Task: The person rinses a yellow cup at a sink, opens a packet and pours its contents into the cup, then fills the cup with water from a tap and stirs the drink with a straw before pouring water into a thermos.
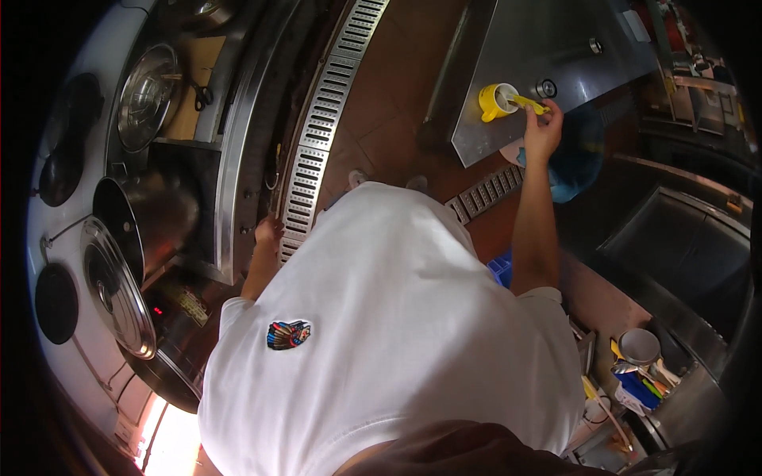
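My right hand (544, 128) reaches over the corner of a steel counter (518, 44). Its fingertips pinch a slim yellow item (531, 105), which looks like a sachet or a utensil handle. The item's far end reaches the mouth of a yellow mug (490, 104) with a pale inside. The mug's contents are not clear. Close by lies a small round steel-and-black piece (546, 88). On the other side, my left hand (269, 231) hangs low beside the stove front, near a knob (247, 229). Its fingers look curled, but whether they hold something is hidden.
A large steel pot (161, 208), steel lids (116, 288) and black scissors (201, 95) are on the left cooking range. Slotted drain grates (315, 122) cross the tiled floor. A blue-green bag (576, 160) hangs by the counter. Utensils (646, 378) stand at lower right.
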`<state>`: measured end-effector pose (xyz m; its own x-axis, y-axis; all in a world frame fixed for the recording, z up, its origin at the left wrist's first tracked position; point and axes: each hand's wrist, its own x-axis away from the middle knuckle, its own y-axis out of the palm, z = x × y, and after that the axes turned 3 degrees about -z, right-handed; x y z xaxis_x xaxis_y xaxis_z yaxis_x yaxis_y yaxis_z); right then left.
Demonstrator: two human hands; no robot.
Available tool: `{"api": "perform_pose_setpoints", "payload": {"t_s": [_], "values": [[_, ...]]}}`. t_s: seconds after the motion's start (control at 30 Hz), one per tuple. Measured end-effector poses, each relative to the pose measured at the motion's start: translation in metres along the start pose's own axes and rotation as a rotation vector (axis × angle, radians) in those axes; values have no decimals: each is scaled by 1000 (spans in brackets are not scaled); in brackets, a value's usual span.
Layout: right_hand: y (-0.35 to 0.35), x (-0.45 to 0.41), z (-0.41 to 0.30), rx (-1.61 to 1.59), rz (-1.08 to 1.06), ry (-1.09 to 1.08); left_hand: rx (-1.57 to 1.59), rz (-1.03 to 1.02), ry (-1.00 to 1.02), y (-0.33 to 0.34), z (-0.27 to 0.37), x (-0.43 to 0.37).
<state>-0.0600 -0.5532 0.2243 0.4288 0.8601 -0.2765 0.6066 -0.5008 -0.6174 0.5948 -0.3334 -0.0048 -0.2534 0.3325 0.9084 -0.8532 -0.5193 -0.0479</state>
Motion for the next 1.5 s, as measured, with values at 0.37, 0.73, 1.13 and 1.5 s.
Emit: {"api": "perform_pose_setpoints", "payload": {"t_s": [0.37, 0.73, 1.13, 1.5], "values": [[-9, 1, 43, -186, 19, 110, -469, -289, 420, 192, 55, 21], [-88, 49, 89, -1784, -192, 984, -795, -1065, 1098, 546, -5, 299], [-152, 58, 130, -1934, -217, 993, -871, -1253, 1303, 653, -74, 365], [-160, 22, 297, -1764, 267, 1009, -924, -973, 931, 608, -73, 268]]}}
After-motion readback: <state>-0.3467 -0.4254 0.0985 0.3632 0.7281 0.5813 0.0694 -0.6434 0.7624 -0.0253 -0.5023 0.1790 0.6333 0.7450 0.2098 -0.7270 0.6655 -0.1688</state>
